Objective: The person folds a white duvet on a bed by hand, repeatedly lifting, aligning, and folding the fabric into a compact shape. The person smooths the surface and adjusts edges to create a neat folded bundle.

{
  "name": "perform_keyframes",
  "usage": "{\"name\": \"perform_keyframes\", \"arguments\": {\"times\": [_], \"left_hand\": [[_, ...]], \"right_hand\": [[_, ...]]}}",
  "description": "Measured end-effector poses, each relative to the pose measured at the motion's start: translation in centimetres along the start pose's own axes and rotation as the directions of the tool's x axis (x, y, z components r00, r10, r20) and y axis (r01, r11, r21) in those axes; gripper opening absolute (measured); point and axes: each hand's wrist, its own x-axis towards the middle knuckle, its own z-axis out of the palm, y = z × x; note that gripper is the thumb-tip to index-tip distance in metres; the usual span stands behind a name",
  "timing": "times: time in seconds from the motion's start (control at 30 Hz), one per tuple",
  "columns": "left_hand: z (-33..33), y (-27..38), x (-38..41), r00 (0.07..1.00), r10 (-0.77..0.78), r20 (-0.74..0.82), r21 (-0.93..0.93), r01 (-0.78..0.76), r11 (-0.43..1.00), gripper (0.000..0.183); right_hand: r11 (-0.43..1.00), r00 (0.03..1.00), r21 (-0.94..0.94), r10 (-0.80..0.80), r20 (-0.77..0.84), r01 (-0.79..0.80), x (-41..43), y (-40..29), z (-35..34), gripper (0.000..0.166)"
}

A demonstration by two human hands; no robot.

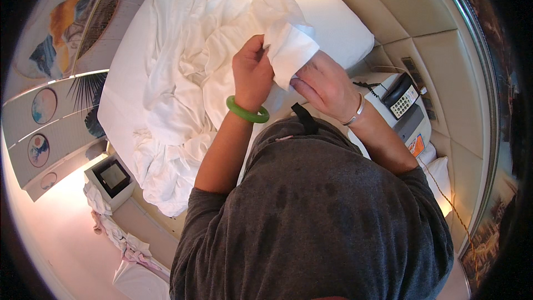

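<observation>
Between my two hands is a piece of white cloth (pixel 291 50), bunched and folded over at its upper edge. My left hand (pixel 254 66), with a green bangle (pixel 247 110) on its wrist, grips the cloth's left side, thumb uppermost. On the other side my right hand (pixel 327 81) holds the lower right edge; some of its fingertips are hidden by the fabric. A silver bracelet (pixel 356 110) is on the right wrist. Under and beyond the hands, a rumpled white duvet or sheet (pixel 183 71) lies on the bed; whether the held cloth joins it cannot be told.
At right, a nightstand (pixel 420 125) bears a black corded telephone (pixel 402 96), beside a padded headboard wall (pixel 437 54). White pillows (pixel 437 171) lie below it. Left of the bed, a box-like unit (pixel 110 177) stands near crumpled cloths (pixel 125 241).
</observation>
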Motion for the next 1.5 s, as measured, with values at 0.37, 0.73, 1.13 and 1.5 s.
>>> {"name": "perform_keyframes", "arguments": {"times": [0.37, 0.73, 1.13, 1.5], "left_hand": [[-0.5, 0.4, -0.2, 0.982, 0.026, 0.19, -0.11, -0.005, 0.994, 0.023], [-3.8, -1.0, 1.3, 0.975, 0.164, -0.153, 0.217, -0.128, 0.968, 0.017], [-2.7, -1.3, 0.8, 0.899, 0.434, -0.057, 0.518, -0.345, 0.783, 0.014], [-1.1, -0.7, 0.6, 0.958, -0.157, 0.241, 0.249, 0.095, 0.964, 0.014]], "right_hand": [[0.928, 0.926, 0.09, 0.368, -0.085, -0.361, -0.5, 3.1, 0.0, 0.04], [0.883, 0.797, 0.302, 0.459, -0.392, -0.36, -1.6, 7.9, 0.4, 0.022], [0.589, 0.867, 0.716, 0.497, 0.046, -0.375, -1.6, 7.7, 0.6, 0.031], [0.579, 0.837, 0.73, 0.548, -0.017, -0.364, -2.1, 7.9, 1.7, 0.029]]}}
